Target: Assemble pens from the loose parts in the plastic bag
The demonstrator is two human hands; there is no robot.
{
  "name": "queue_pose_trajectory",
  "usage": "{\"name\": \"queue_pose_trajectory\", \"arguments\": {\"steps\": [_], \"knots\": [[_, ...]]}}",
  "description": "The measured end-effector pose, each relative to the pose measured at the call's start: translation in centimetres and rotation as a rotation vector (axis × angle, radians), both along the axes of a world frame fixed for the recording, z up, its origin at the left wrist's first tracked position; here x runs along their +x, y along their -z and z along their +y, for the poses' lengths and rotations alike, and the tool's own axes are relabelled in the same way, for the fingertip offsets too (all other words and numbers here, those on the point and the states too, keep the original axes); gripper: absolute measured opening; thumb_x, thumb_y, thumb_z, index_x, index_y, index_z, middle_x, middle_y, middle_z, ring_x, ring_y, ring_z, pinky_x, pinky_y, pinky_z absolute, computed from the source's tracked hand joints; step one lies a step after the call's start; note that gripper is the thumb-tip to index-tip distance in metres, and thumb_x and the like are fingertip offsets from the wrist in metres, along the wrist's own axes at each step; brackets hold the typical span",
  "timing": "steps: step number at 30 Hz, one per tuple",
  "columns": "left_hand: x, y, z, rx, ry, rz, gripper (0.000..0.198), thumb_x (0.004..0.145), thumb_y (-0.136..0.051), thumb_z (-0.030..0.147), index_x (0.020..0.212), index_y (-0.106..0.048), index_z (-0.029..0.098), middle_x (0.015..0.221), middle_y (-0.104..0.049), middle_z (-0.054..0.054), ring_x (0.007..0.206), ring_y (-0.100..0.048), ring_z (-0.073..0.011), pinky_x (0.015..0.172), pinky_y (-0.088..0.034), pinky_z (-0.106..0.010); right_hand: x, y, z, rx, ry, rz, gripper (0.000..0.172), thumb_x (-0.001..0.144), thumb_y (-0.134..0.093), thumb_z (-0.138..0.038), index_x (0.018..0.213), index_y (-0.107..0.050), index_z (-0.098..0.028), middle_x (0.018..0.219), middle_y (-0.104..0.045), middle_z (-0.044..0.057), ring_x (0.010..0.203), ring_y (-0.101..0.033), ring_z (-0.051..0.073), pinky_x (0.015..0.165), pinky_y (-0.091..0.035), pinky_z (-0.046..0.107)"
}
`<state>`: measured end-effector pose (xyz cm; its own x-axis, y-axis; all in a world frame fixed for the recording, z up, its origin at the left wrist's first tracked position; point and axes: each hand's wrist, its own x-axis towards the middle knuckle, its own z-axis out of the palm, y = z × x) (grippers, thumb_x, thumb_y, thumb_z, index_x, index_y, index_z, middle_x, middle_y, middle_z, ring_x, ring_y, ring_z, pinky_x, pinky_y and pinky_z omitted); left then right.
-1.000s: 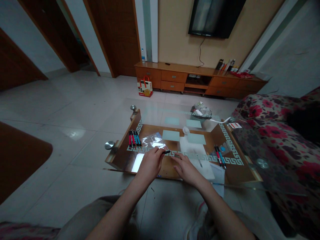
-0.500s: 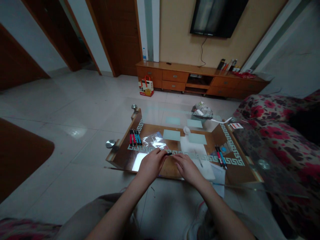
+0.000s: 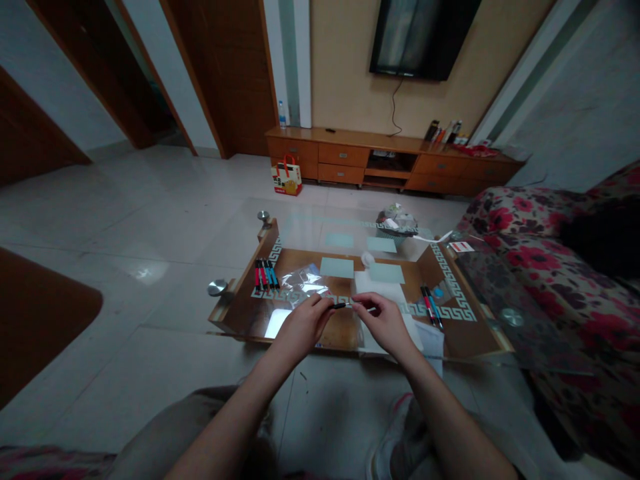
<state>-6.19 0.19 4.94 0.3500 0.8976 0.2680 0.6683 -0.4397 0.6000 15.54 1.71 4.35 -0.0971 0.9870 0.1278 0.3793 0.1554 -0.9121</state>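
Observation:
My left hand is closed around a black pen, whose slim end sticks out to the right over the glass coffee table's near edge. Facing it, my right hand has thumb and forefinger pinched at the pen's pale thin tip. Whatever small part lies between those fingertips is too small to make out. Left of my hands, several red, black and blue pens lie in a row. A clear plastic bag is just behind my left hand. Two or more pens lie to the right.
White paper lies near my right forearm. A small white roundish item sits mid-table. Behind stands a lined waste basket. Beyond are a paper bag and a low TV cabinet. A floral sofa borders the right.
My right hand's fingers have curled more into a pinch, and a pale thin tip of the pen now shows between the hands. The whole view has shifted slightly.

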Motion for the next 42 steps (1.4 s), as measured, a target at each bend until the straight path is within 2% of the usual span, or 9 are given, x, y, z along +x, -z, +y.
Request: {"name": "queue_pose_trajectory", "arguments": {"steps": [3, 9, 14, 25, 34, 42], "knots": [[0.2, -0.1, 0.3, -0.002, 0.015, -0.006, 0.021, 0.101, -0.044, 0.028, 0.109, -0.063, 0.023, 0.102, -0.061, -0.007, 0.090, -0.062, -0.0174, 0.082, -0.051, -0.029, 0.4, -0.3, 0.1, -0.006, 0.003, 0.006, 0.024, 0.085, -0.064, -0.038, 0.096, -0.073, -0.018, 0.091, -0.074, 0.007, 0.074, -0.065, 0.018, 0.066, -0.051, 0.029], [0.5, -0.4, 0.2, 0.011, 0.057, 0.002, 0.021, 0.101, -0.044, 0.027, 0.110, -0.063, 0.023, 0.103, -0.061, -0.007, 0.093, -0.061, -0.0178, 0.082, -0.049, -0.028, 0.9, -1.0, -0.2, 0.012, -0.018, -0.023, 0.025, 0.085, -0.063, -0.035, 0.103, -0.072, -0.019, 0.093, -0.074, 0.006, 0.076, -0.065, 0.018, 0.068, -0.052, 0.029], [0.4, -0.3, 0.1, 0.017, 0.063, 0.029, 0.022, 0.101, -0.044, 0.027, 0.111, -0.063, 0.022, 0.101, -0.061, -0.007, 0.092, -0.061, -0.0178, 0.081, -0.049, -0.028, 0.7, -1.5, -0.6, 0.023, -0.061, -0.074, 0.020, 0.086, -0.062, -0.031, 0.100, -0.073, -0.021, 0.095, -0.074, 0.005, 0.079, -0.065, 0.017, 0.068, -0.051, 0.028], [0.5, -0.1, 0.1, 0.032, 0.080, 0.042, 0.021, 0.101, -0.044, 0.029, 0.110, -0.062, 0.023, 0.100, -0.060, -0.006, 0.091, -0.060, -0.0172, 0.082, -0.049, -0.028, 0.2, -1.8, -0.9, 0.034, -0.113, -0.061, 0.020, 0.086, -0.062, -0.030, 0.100, -0.073, -0.021, 0.094, -0.074, 0.005, 0.082, -0.066, 0.018, 0.070, -0.052, 0.029], [0.4, -0.6, -0.3, 0.048, 0.075, 0.076, 0.021, 0.101, -0.044, 0.028, 0.112, -0.062, 0.023, 0.100, -0.061, -0.006, 0.091, -0.060, -0.0173, 0.081, -0.049, -0.028, 0.3, -1.6, -1.0, 0.024, -0.139, -0.057, 0.019, 0.087, -0.063, -0.031, 0.100, -0.074, -0.022, 0.095, -0.074, 0.005, 0.082, -0.067, 0.018, 0.072, -0.052, 0.029], [0.6, -0.5, -0.1, 0.094, 0.066, 0.085, 0.021, 0.100, -0.046, 0.027, 0.112, -0.063, 0.023, 0.098, -0.062, -0.006, 0.091, -0.061, -0.0178, 0.080, -0.049, -0.028, 0.5, -1.7, -0.9, 0.004, -0.130, -0.055, 0.021, 0.088, -0.063, -0.034, 0.101, -0.075, -0.022, 0.095, -0.075, 0.005, 0.081, -0.067, 0.019, 0.072, -0.052, 0.030]]}}
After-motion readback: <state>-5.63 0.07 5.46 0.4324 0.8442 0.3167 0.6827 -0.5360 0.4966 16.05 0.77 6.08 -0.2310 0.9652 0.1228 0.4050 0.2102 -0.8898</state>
